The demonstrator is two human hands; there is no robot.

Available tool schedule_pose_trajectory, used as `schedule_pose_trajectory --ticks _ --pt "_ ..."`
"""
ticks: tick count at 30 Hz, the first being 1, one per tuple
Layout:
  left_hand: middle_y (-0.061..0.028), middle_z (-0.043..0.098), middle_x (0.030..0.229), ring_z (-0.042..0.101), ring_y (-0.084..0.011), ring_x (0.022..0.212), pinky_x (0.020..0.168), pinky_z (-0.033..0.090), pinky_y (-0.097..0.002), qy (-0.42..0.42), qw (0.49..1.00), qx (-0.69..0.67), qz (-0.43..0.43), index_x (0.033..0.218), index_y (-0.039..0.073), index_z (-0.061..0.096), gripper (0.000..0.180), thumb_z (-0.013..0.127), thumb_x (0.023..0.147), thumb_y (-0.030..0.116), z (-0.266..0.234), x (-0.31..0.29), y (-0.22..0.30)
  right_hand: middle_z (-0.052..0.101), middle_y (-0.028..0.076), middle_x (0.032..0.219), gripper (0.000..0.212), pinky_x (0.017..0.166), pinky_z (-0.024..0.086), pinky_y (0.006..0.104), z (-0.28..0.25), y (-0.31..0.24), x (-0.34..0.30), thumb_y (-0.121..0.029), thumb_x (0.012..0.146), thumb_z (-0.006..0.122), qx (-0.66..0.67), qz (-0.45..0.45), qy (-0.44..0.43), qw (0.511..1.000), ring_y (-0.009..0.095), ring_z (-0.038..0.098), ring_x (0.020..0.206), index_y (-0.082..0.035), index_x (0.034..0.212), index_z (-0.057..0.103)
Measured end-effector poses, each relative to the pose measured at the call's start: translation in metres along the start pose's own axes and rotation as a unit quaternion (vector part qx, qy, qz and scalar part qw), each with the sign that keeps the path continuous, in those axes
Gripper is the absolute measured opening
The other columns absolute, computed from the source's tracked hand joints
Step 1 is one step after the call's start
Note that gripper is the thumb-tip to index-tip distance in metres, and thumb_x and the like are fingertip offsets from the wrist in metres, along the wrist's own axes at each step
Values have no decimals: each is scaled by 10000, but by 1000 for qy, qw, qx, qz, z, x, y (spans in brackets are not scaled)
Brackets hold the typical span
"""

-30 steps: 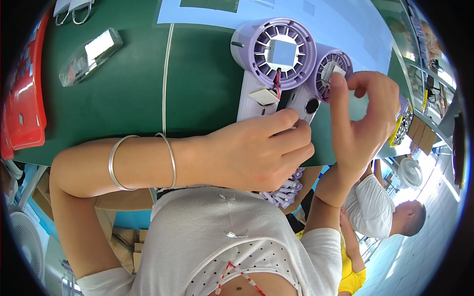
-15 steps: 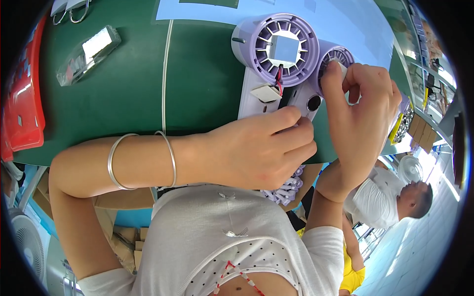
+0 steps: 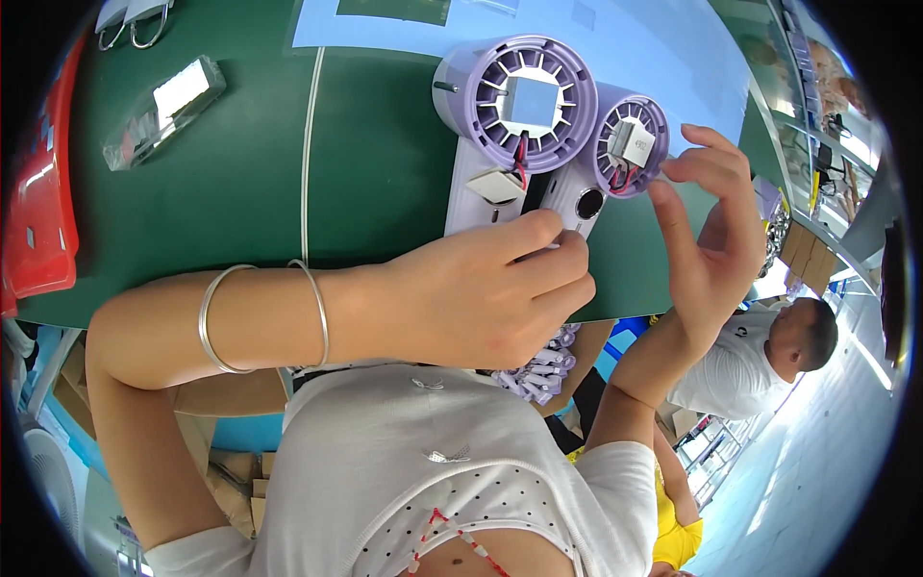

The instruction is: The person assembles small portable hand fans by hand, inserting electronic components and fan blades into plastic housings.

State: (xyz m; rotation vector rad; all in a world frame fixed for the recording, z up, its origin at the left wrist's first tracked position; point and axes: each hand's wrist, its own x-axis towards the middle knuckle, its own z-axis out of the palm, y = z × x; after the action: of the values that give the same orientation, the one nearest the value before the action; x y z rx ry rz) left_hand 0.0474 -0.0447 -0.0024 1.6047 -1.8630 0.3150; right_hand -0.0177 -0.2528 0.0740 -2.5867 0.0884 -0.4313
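Two lilac handheld fans lie on the green table, with their round heads away from me. The left fan [image 3: 464,101] has a square plate at its centre, with red and black wires running to a white pad [image 3: 496,186] on its handle. On the right fan [image 3: 603,128], a white block [image 3: 636,145] sits at the centre of the head, wires below it. My left hand [image 3: 500,288] is closed over the handles' lower ends, which it hides; it appears to grip the right fan's handle. My right hand [image 3: 710,207] is open beside the right fan's head, thumb and forefinger apart.
A clear plastic bag [image 3: 165,113] with something inside lies at the left, near a red tray [image 3: 43,216]. Blue sheeting [image 3: 663,58] covers the table's far side. Below the table edge is a box of small lilac parts [image 3: 538,375]. Other people [image 3: 735,361] are at the right.
My right hand has let go at the right fan's head and drawn back to the right, fingers spreading; the white block there is now uncovered. The view has shifted slightly. My left hand keeps its hold.
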Motion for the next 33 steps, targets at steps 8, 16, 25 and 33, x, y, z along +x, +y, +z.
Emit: schedule_pose_trajectory --ticks 8,16,25,33 --pt "-46 636 911 587 -190 940 771 435 -338 11 1000 12 -3 769 49 670 122 649 752 168 2 1 0 620 46 820 261 826 443 377 -5 12 20 -54 557 847 -60 -168 -88 980 283 638 971 -72 794 739" --pt "-41 624 890 581 -187 930 738 444 -326 17 1000 0 -11 757 42 661 124 653 748 165 4 0 1 610 57 867 250 829 450 382 -4 9 27 -71 561 848 -63 -174 -112 976 289 633 980 -63 764 702" --pt "-41 606 866 567 -197 937 746 447 -340 14 1000 3 -1 752 38 653 135 651 739 172 4 1 -1 559 159 1233 396 1011 423 425 -6 2 38 63 690 768 2 -101 -185 978 343 559 1204 -19 1038 597" --pt "-48 609 870 576 -201 940 762 456 -347 12 1000 2 -4 762 29 657 154 651 736 180 4 -1 0 595 125 1166 371 912 475 368 8 7 26 45 647 776 86 -27 -135 987 299 601 1070 -48 983 647"
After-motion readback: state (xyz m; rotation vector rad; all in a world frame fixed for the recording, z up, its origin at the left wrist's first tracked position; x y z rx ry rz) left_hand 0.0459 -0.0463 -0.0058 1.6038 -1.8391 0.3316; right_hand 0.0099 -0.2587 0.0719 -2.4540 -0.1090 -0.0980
